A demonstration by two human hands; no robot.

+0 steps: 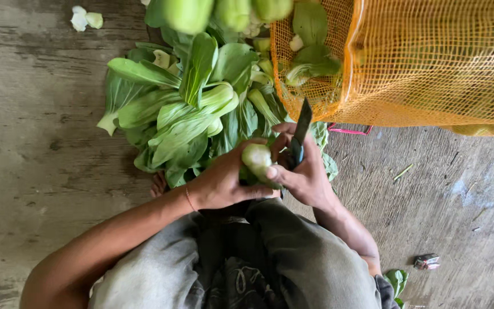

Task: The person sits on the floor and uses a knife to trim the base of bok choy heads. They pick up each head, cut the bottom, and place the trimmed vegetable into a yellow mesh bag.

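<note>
My left hand grips a head of bok choy by its pale stem end, with the leaves pointing away from me. My right hand holds a dark-bladed knife, its blade pointing up and away, and its thumb rests against the cut stem base. Both hands meet above my knees, just in front of a pile of green bok choy lying on the concrete floor.
An orange mesh sack with more greens inside lies at the top right. Trimmed stem bits lie at the top left. A small crumpled wrapper and a loose leaf lie at the lower right. My bare toes show beside the pile.
</note>
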